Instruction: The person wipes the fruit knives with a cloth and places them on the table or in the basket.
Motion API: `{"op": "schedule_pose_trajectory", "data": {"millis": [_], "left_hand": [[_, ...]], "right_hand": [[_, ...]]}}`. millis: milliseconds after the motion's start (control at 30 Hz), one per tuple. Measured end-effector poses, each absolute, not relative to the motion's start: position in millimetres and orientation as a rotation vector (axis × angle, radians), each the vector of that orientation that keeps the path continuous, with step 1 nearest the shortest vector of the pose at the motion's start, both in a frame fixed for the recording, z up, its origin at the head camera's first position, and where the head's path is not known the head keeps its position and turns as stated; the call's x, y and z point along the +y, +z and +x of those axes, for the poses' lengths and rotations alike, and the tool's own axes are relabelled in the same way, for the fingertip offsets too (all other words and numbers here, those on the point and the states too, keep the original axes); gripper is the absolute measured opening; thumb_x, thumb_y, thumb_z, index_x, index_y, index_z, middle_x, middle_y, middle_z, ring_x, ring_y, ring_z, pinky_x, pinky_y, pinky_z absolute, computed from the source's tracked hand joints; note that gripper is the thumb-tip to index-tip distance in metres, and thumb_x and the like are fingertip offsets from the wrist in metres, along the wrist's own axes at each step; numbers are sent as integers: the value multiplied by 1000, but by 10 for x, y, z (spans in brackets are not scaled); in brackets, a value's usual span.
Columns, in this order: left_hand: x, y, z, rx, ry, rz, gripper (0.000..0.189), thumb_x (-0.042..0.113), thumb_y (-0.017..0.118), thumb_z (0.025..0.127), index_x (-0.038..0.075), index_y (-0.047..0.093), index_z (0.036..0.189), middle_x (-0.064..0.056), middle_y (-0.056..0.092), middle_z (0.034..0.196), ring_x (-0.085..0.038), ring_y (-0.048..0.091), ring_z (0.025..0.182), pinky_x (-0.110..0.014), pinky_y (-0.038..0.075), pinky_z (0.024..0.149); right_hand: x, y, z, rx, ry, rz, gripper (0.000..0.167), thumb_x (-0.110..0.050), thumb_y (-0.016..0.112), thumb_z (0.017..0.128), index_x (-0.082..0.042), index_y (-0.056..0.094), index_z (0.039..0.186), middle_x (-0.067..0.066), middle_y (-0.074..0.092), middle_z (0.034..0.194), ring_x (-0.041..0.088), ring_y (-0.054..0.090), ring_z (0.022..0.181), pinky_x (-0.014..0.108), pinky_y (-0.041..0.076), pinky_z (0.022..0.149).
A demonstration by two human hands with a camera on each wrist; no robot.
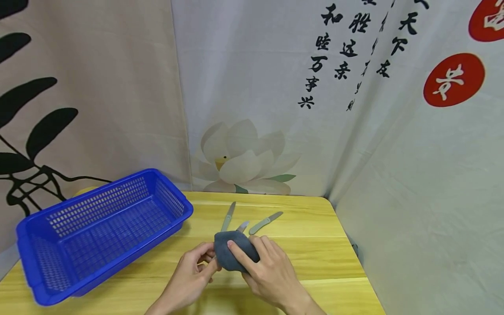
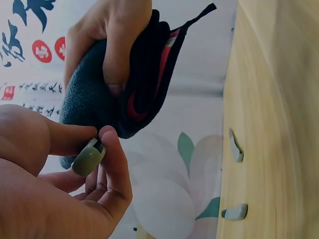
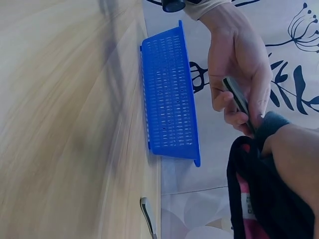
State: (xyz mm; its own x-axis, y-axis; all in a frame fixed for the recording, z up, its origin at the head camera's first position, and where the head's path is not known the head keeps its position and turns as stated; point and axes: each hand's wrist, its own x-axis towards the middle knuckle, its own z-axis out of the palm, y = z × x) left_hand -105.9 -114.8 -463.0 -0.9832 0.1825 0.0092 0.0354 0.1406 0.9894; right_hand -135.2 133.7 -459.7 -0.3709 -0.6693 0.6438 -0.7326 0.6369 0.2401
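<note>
"Okay, quick one: what do the hands have?"

"Left hand [image 1: 193, 272] pinches a green-handled knife [image 2: 88, 159], practically no gap between thumb and fingertips. Right hand [image 1: 272, 272] is curled round the grey cloth [image 1: 225, 250], thumb pressed on it."

"Where's that knife, relative to the cloth?"

"Handle sticks out on the cloth's left side, blade tip shows past its far edge. Middle stretch is hidden by the fabric."

"Cloth lying down?"

"Nope, held above the wooden surface [image 1: 323, 258]. Folded, dark layers, reddish strip showing inside."

"Other knives?"

"Two, both on the surface. Upright-looking one [image 1: 227, 219] just beyond the cloth; slanted one [image 1: 267, 222] beyond and to the right of it. They're apart from each other."

"Rest?"

"Blue basket [image 1: 118, 259] left of the cloth, on the surface. White curtain [image 1: 252, 78] behind, past the cloth, with printed flower and black characters."
</note>
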Motion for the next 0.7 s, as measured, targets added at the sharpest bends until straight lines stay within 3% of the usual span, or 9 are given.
{"op": "schedule_pose_trajectory", "data": {"millis": [300,700], "left_hand": [[-1148,-4638,-1027,2279,1973,242,40,11,68,113,-8,64,148,-14,72,109,-7,68,91,-29,63,68],[-1154,-4646,-1011,2280,1962,276,41,12,70,112,-5,65,150,-11,73,107,-5,67,89,-25,59,65]], "right_hand": [[1389,-4615,-1453,-2174,58,983,90,-29,99,80,-28,62,162,11,71,117,20,58,88,33,60,76],[1608,-4621,-1634,-2193,79,883,78,-24,91,87,-28,64,160,17,73,118,25,62,89,39,62,74]]}}
